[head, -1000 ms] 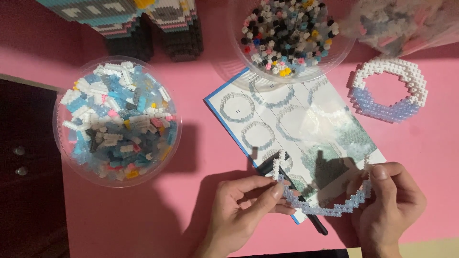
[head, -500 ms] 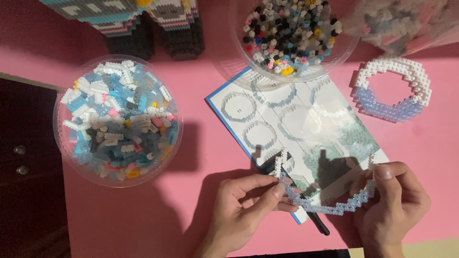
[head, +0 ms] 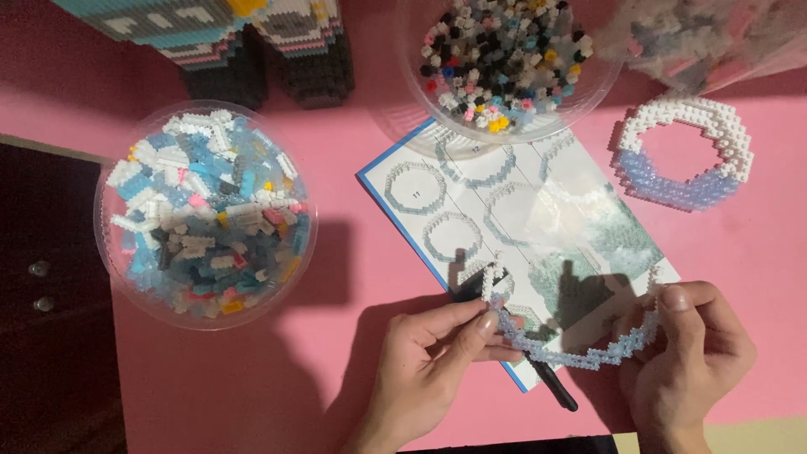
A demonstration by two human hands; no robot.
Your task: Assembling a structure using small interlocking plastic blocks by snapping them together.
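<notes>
A curved strip of small pale blue and white bricks [head: 572,346] hangs between both hands above an instruction sheet [head: 513,227] printed with ring diagrams. My left hand [head: 437,353] pinches the strip's left end with thumb and forefinger. My right hand [head: 685,361] grips the right end, thumb on top. A black pen-like tool [head: 551,382] lies under the strip on the sheet's lower edge.
A clear bowl [head: 206,210] of blue, white and pink bricks sits at left. Another clear bowl [head: 504,59] of mixed dark and coloured bricks sits at top. A finished white and blue brick ring [head: 685,151] lies at right. Built brick figures [head: 244,42] stand top left. A dark cabinet [head: 42,294] borders the pink table.
Both hands have stayed in place with the strip between them; the fingers shifted only slightly along it.
</notes>
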